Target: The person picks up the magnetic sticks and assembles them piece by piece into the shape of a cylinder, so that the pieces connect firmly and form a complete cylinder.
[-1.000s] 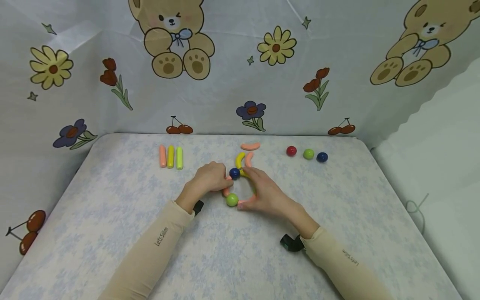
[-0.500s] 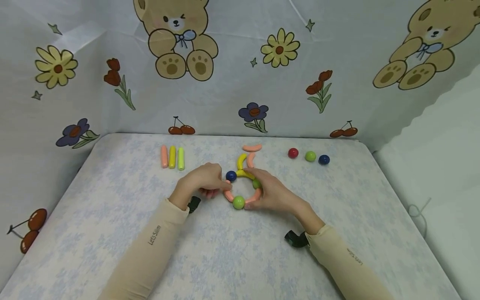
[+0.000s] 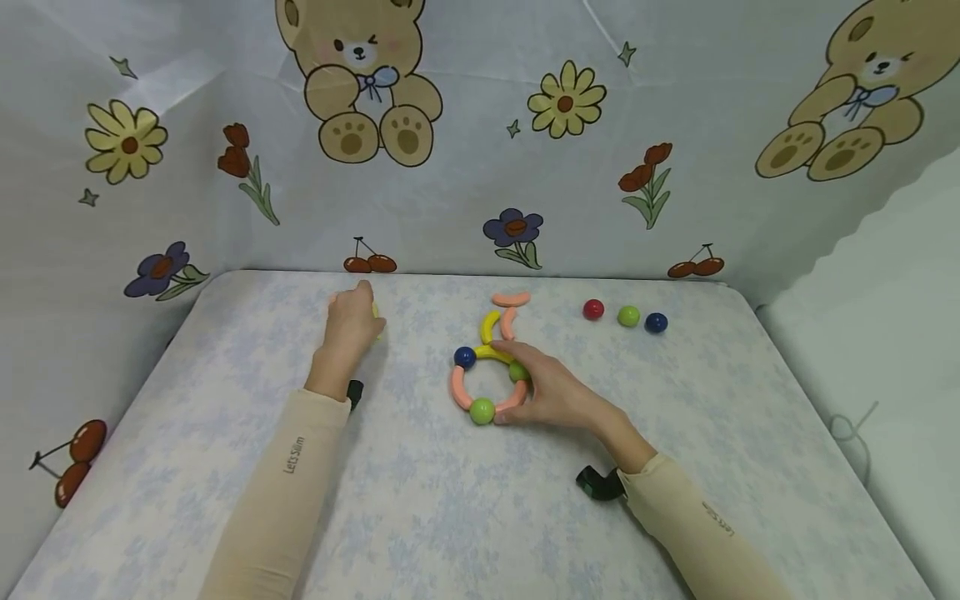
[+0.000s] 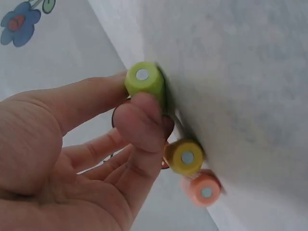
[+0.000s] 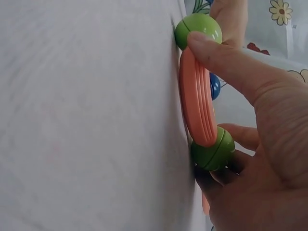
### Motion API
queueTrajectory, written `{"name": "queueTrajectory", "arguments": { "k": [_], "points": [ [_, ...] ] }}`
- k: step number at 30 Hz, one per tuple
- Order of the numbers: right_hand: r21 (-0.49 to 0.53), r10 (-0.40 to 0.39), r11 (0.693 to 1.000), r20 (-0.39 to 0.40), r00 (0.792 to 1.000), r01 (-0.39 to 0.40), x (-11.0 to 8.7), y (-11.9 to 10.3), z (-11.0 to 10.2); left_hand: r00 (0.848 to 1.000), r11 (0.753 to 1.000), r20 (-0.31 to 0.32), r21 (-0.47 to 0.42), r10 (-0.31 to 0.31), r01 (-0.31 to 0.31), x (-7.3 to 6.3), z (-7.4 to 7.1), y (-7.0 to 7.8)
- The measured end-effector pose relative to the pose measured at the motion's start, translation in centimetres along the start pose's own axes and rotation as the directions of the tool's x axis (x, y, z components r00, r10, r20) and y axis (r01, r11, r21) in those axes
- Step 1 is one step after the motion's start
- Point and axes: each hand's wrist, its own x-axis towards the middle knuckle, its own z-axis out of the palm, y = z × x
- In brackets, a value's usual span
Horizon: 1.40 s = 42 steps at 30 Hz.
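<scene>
My left hand [image 3: 351, 321] is at the row of straight magnetic rods, at the back left. Its thumb and forefinger pinch the light green rod [image 4: 144, 79], which has a pale disc in its end. Beside that lie a yellow rod [image 4: 186, 158] and a salmon rod [image 4: 204, 188]. My right hand [image 3: 558, 387] grips the right side of a ring of curved sticks and balls. In the right wrist view its thumb presses where a green ball [image 5: 197, 30] meets a curved salmon stick [image 5: 197, 96]; its other fingers reach round a second green ball [image 5: 214, 150].
The ring also has a blue ball [image 3: 465, 357], a yellow curved stick [image 3: 486, 352] and a left salmon stick [image 3: 459, 387]. Behind it lie loose yellow [image 3: 489, 326] and salmon [image 3: 512, 299] curved sticks. Red [image 3: 593, 309], green [image 3: 628, 316] and blue [image 3: 656, 322] balls sit at back right.
My left hand has left the ring's left side and moved left and back to the straight rods, pinching the light green one. The right hand stays at the ring.
</scene>
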Motion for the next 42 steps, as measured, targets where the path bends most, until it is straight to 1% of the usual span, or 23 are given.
{"name": "queueTrajectory", "arguments": {
  "k": [2,5,7,8,10,12,13,15,16,18,19,20,21,23,24,26,27,29,31,35,37,39,42],
  "points": [
    [0.009,-0.005,1.000,-0.010,1.000,0.005,0.1,0.1,0.0,0.998,0.999,0.048,-0.009,-0.032,0.032,0.3,0.2,-0.1],
    [0.020,-0.007,1.000,-0.024,1.000,0.007,0.2,0.2,0.0,0.987,0.997,0.142,-0.018,-0.074,0.078,0.7,0.2,0.0],
    [0.028,-0.013,1.000,-0.028,1.000,0.014,0.3,0.2,0.1,0.980,0.996,0.186,-0.046,-0.072,0.082,0.9,0.0,0.1],
    [0.030,-0.017,0.999,-0.029,0.999,0.018,0.3,0.3,0.2,0.978,0.995,0.204,-0.075,-0.050,0.067,0.9,-0.1,0.2],
    [0.033,-0.024,0.999,-0.028,0.999,0.024,0.4,0.3,0.4,0.976,0.983,0.218,-0.186,0.032,0.010,0.7,-0.3,0.7],
    [0.037,-0.032,0.999,-0.030,0.999,0.033,0.5,0.3,0.5,0.969,0.949,0.202,-0.306,0.143,-0.076,0.4,-0.5,1.6],
    [0.034,-0.034,0.999,-0.032,0.999,0.035,0.5,0.3,0.6,0.961,0.925,0.188,-0.357,0.205,-0.128,0.1,-0.6,2.3],
    [0.028,-0.030,0.999,-0.037,0.999,0.031,0.6,0.2,0.5,0.935,0.871,0.148,-0.433,0.321,-0.230,-0.3,-0.8,3.5],
    [0.024,-0.032,0.999,-0.040,0.999,0.033,0.6,0.1,0.5,0.922,0.851,0.123,-0.444,0.367,-0.279,-0.5,-0.7,4.2],
    [0.014,-0.030,0.999,-0.045,0.999,0.030,0.7,0.0,0.5,0.894,0.822,0.085,-0.437,0.441,-0.364,-0.9,-0.5,5.3],
    [0.008,-0.028,1.000,-0.047,0.998,0.028,0.7,-0.1,0.4,0.880,0.814,0.079,-0.425,0.468,-0.395,-1.0,-0.1,5.6],
    [0.007,-0.027,1.000,-0.047,0.999,0.028,0.7,-0.1,0.4,0.867,0.812,0.086,-0.406,0.491,-0.419,-1.0,0.2,5.9],
    [0.006,-0.027,1.000,-0.046,0.999,0.027,0.7,-0.2,0.4,0.857,0.815,0.105,-0.386,0.504,-0.432,-1.1,0.7,6.1],
    [0.003,-0.032,0.999,-0.043,0.999,0.032,0.7,-0.2,0.5,0.842,0.832,0.164,-0.337,0.513,-0.441,-1.1,1.6,6.3],
    [0.002,-0.031,1.000,-0.040,0.999,0.031,0.8,-0.2,0.5,0.838,0.842,0.196,-0.315,0.510,-0.439,-1.1,2.0,6.3],
    [0.002,-0.031,1.000,-0.035,0.999,0.031,0.8,-0.1,0.6,0.841,0.866,0.247,-0.280,0.482,-0.414,-1.1,2.6,6.2],
    [0.001,-0.033,0.999,-0.032,0.999,0.033,0.8,-0.1,0.6,0.847,0.878,0.262,-0.268,0.462,-0.396,-1.1,2.8,6.2],
    [0.001,-0.033,0.999,-0.030,0.999,0.033,0.8,-0.1,0.7,0.859,0.894,0.273,-0.257,0.432,-0.368,-1.1,3.0,6.1],
    [0.000,-0.039,0.999,-0.031,0.999,0.039,0.8,-0.1,0.7,0.867,0.903,0.281,-0.256,0.411,-0.345,-1.1,3.0,6.1],
    [-0.004,-0.050,0.999,-0.043,0.998,0.050,0.7,-0.2,0.7,0.861,0.902,0.295,-0.257,0.415,-0.347,-1.1,3.0,6.1],
    [-0.009,-0.047,0.999,-0.046,0.998,0.047,0.6,-0.2,0.7,0.853,0.899,0.307,-0.264,0.422,-0.349,-1.1,3.0,6.1],
    [-0.011,-0.041,0.999,-0.048,0.998,0.040,0.5,-0.3,0.8,0.841,0.897,0.331,-0.271,0.428,-0.350,-1.1,2.9,5.9],
    [-0.015,-0.034,0.999,-0.048,0.998,0.033,0.3,-0.3,0.9,0.810,0.885,0.370,-0.286,0.455,-0.367,-0.8,2.3,5.3]
  ]
}}
